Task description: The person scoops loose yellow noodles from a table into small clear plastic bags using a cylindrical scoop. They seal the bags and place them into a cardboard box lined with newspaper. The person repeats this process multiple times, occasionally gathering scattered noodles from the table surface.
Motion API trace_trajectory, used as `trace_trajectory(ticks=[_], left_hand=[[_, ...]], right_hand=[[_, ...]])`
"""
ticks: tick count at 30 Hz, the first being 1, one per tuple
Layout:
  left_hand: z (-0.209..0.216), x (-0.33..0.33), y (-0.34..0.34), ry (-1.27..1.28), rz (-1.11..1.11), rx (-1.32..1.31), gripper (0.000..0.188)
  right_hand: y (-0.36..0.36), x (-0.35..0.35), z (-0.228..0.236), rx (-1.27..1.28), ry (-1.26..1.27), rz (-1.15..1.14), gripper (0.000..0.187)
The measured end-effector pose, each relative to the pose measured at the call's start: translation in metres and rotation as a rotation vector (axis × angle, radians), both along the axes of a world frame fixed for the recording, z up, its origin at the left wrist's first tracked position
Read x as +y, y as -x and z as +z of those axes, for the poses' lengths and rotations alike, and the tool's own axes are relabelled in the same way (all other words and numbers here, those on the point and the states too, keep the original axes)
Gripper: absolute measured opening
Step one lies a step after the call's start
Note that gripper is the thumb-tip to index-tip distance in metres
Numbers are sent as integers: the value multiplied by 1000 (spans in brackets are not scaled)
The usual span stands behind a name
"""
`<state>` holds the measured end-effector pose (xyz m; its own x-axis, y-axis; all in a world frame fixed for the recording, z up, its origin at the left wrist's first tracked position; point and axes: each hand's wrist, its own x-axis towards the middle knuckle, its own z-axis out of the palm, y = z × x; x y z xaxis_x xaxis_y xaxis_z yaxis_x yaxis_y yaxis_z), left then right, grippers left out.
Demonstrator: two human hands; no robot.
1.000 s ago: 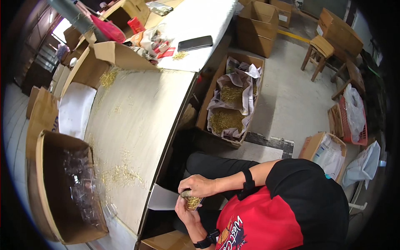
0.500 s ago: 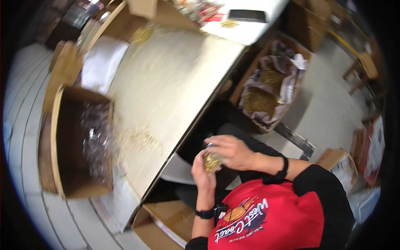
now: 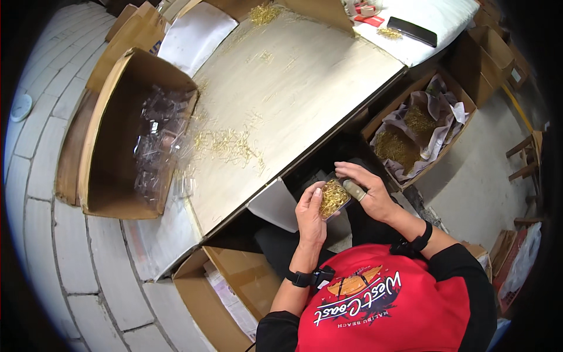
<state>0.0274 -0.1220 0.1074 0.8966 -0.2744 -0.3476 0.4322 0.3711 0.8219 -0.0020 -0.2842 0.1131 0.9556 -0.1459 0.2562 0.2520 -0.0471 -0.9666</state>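
The person holds a small clear box (image 3: 334, 198) filled with thin gold pins, off the near edge of the desk (image 3: 305, 88) and above the lap, not resting on the desk at all. The left hand (image 3: 309, 216) cups the box from below and from its left side, thumb lying along the rim. The right hand (image 3: 366, 190) comes over the far side, fingers curled onto the box's top edge; one finger wears a tan sleeve. Both hands are closed on the box, so each grip is a firm pinch rather than a spread palm.

Judging from this, the step in hand looks like closing or settling the filled box. The next move would call for even pressure along the rim while the box stays level, so no pins spill.

A loose scatter of gold pins (image 3: 229, 145) lies near the desk's left edge. Just past that edge stands an open carton (image 3: 111, 117) holding clear empty boxes (image 3: 158, 141). Off the desk's right edge, on the floor, another carton lined with paper (image 3: 410, 135) holds heaps of the same pins. A dark phone (image 3: 412, 30) lies on white padding beyond the far right corner.
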Motion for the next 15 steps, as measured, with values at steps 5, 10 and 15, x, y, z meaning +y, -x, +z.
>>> trace_trajectory(ticks=[5, 10, 15], left_hand=[[-2, 29, 10, -39, 31, -33, 25], [3, 54, 17, -39, 61, -40, 25], [1, 72, 21, -4, 124, -36, 25]], right_hand=[[-2, 27, -9, 93, -8, 58, 25], [-17, 52, -13, 326, -289, 197, 24], [-16, 79, -15, 278, -121, 236, 26]])
